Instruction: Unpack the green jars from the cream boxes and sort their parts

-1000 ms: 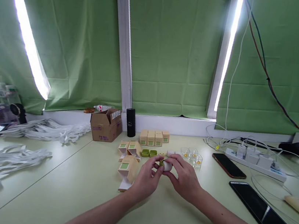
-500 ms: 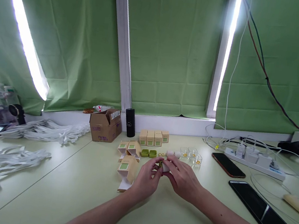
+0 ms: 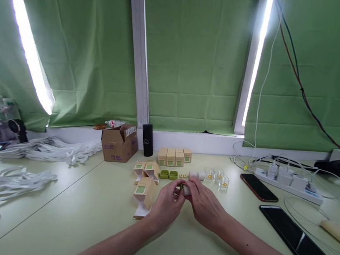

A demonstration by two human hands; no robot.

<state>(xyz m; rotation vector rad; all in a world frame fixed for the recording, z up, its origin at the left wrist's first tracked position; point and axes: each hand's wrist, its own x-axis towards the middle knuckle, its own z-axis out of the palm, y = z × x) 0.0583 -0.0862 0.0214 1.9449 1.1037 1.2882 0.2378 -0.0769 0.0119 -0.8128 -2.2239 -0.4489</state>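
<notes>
Both hands meet over the middle of the table around a small white cylinder (image 3: 187,190) with an olive-green end. My left hand (image 3: 166,203) pinches the green end between thumb and fingers. From the other side, the fingers of my right hand (image 3: 206,203) close round the white body and cover part of it. Just beyond the fingertips are two small green trays (image 3: 173,175), tiny yellowish rings (image 3: 182,175) and white cylinders (image 3: 201,176). To their right stand several clear square cups (image 3: 223,183) with yellow pieces inside. An open kraft box (image 3: 147,194) is left of my left hand.
More kraft boxes (image 3: 170,157) stand behind. A cardboard carton (image 3: 119,143) and black canister (image 3: 147,140) are near the wall. White strips (image 3: 49,148) lie left. Phones (image 3: 299,240), a power strip (image 3: 288,184) with cables and a beige oblong item (image 3: 338,233) are right.
My right hand's fingers have shifted slightly and closed further around the white cylinder. My left hand keeps its pinch at the green end. The table items stay put.
</notes>
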